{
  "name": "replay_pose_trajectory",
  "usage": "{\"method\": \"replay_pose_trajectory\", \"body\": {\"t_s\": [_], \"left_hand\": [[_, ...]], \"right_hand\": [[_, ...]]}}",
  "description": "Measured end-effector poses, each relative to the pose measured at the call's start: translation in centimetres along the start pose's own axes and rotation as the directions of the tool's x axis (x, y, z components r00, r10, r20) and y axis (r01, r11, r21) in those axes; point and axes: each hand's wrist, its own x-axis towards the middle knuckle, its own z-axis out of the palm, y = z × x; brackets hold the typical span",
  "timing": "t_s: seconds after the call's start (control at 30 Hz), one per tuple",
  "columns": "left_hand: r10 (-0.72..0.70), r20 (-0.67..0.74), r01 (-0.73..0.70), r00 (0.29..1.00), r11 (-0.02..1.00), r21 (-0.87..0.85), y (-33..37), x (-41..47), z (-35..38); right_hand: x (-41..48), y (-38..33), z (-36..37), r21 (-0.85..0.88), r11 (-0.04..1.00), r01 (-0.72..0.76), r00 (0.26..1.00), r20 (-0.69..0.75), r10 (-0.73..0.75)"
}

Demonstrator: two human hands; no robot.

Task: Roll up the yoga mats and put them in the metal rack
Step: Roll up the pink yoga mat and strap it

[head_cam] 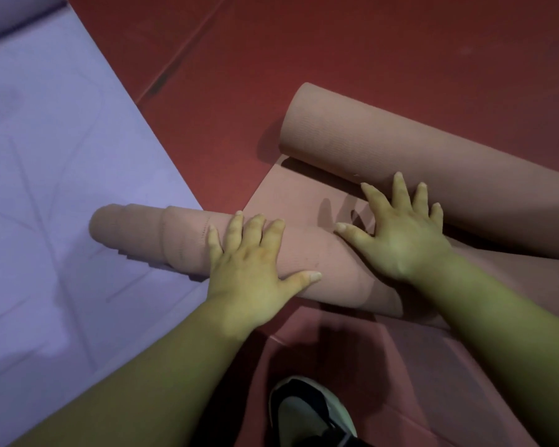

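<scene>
Bare red floor (368,43) beyond pink roll (433,156).

Dim, murky shot with a greenish cast

Light's low overall and my forearms (142,366) look yellow-green. My right hand (400,233) throws a finger shadow toward 10 o'clock on the pink mat (297,195), so the light seems to come from about 4 o'clock. The purple mat (62,156) at 9 o'clock is brightest, the shoe (307,411) at 6 darkest. Everything's soft, edges bow slightly.

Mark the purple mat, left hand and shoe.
purple mat (52,195): head view, on its flat unrolled surface.
left hand (255,272): head view, on the back of the hand.
shoe (300,411): head view, on the grey toe.
</scene>
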Motion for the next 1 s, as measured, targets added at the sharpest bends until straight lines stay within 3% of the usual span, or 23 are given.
{"method": "replay_pose_trajectory", "body": {"t_s": [0.23,0.5,0.6,0.73,1.0], "left_hand": [[-0.014,0.080,0.014,0.997,1.000,-0.006,0.1,2.4,-1.0],[-0.020,0.155,0.020,0.988,1.000,-0.002,0.4,3.7,-2.0],[-0.012,0.118,0.013,0.993,1.000,-0.007,0.8,3.5,-1.9],[0.161,0.046,-0.164,0.986,0.985,0.053,2.7,1.7,-0.6],[0.141,0.079,-0.142,0.987,0.990,0.015,2.7,2.7,-0.4]], "right_hand": [[-1.5,1.3,-0.3,-0.028,0.997,-0.072,0.983,-0.170,0.067],[-3.1,3.2,0.8,-0.146,0.989,0.017,0.983,-0.179,-0.043],[-2.4,3.2,0.7,-0.128,0.992,0.014,0.985,-0.170,-0.036],[-1.3,3.3,0.0,-0.088,0.996,0.029,0.991,-0.131,-0.040],[-1.2,4.0,-1.9,-0.066,0.994,0.085,0.995,0.049,-0.081]]}}
